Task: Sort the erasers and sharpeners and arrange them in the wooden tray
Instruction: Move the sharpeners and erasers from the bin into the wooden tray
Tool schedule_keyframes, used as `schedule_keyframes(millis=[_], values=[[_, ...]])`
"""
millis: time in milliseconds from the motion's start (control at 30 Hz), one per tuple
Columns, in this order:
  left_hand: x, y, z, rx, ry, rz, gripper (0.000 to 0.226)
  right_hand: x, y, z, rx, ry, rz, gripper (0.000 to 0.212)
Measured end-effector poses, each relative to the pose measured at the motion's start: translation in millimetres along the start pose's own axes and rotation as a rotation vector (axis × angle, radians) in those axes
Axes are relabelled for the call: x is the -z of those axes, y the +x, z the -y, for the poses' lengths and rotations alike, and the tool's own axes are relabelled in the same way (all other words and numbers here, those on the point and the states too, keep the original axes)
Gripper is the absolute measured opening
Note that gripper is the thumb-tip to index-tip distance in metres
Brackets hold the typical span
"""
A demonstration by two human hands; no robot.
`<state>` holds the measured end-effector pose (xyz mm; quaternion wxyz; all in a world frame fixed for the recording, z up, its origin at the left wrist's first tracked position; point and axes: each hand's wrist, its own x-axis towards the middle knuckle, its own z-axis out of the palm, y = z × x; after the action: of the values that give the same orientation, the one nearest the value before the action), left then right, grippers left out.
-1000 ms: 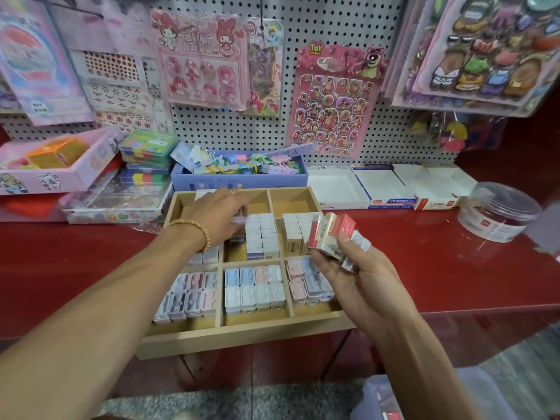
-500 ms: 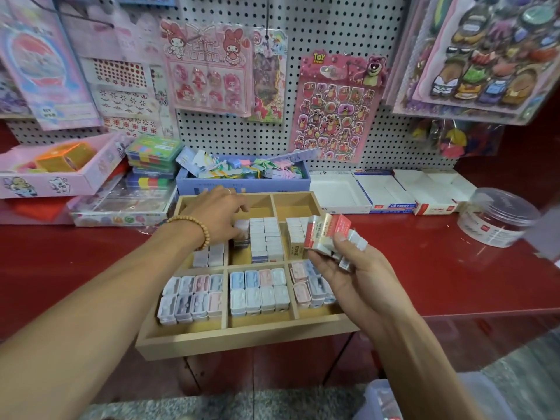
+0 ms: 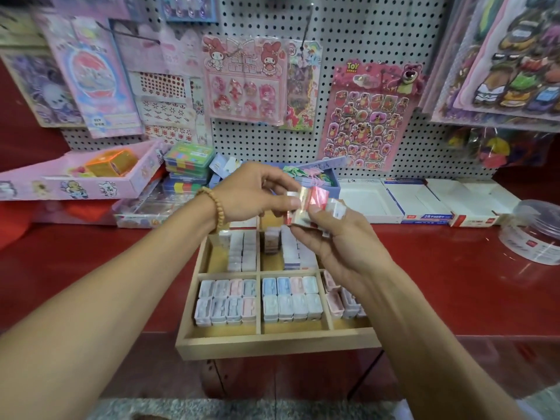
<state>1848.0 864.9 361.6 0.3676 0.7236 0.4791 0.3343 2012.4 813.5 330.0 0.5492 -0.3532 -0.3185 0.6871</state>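
A wooden tray with several compartments lies on the red counter, its front edge jutting past the counter. Pastel sharpeners fill the front compartments; white erasers stand in rows in the back ones. Above the tray my right hand grips a bundle of wrapped red-and-white erasers. My left hand, with a bead bracelet at the wrist, pinches the bundle's left end with thumb and fingers. The tray's back row is partly hidden by both hands.
Behind the tray sit a blue box of clips, open white cartons and a pink box at left. A clear round tub stands at far right. A pegboard hung with sticker packs rises behind.
My left hand has lifted out of the tray's back compartment and come across to the eraser bundle. My right hand has raised the bundle. The camera has tilted up and closer.
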Motion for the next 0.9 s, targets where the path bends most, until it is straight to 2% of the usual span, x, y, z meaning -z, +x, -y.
schedule_keyframes(millis=[200,333,367,533,667,833,900], values=[[34,7,11,0.044,0.067,-0.097,0.023,-19,27,1,0.020,-0.159,-0.049,0.033],[60,17,45,0.070,0.336,-0.177,0.020,-14,38,-2,-0.005,-0.162,-0.114,0.030],[65,20,56,0.086,0.414,-0.177,0.016,-12,40,-4,-0.019,-0.165,-0.114,0.029],[73,40,105,0.178,0.652,-0.148,0.025,-8,53,-13,-0.048,-0.191,-0.091,0.026],[71,58,131,0.200,0.721,-0.160,0.026,-7,68,-18,-0.047,-0.177,-0.075,0.021],[68,68,151,0.156,0.769,-0.052,0.022,-6,80,-24,-0.044,-0.150,-0.035,0.023],[68,68,154,0.137,0.782,-0.064,0.019,-5,82,-26,-0.042,-0.131,-0.034,0.023]])
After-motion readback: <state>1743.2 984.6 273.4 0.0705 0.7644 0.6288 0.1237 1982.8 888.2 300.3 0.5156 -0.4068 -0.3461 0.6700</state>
